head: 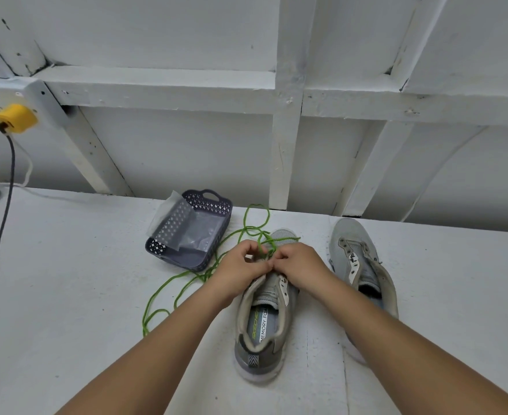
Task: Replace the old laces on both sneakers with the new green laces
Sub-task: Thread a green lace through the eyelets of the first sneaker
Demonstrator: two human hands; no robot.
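Observation:
Two grey sneakers stand on the white table, toes pointing away from me. The left sneaker [264,324] is under my hands; the right sneaker [359,259] stands apart with bare eyelets. A long green lace [184,281] crosses the left sneaker's toe end and trails in loops to the left and behind. My left hand [240,271] and my right hand [299,269] meet over the lower eyelets, both pinching the green lace. The exact eyelet is hidden by my fingers.
A purple plastic basket [214,205] with a clear plastic bag in it sits behind and left of the sneakers. A dark cable [0,232] hangs from a yellow plug [15,117] at far left. A white framed wall closes the table's far edge.

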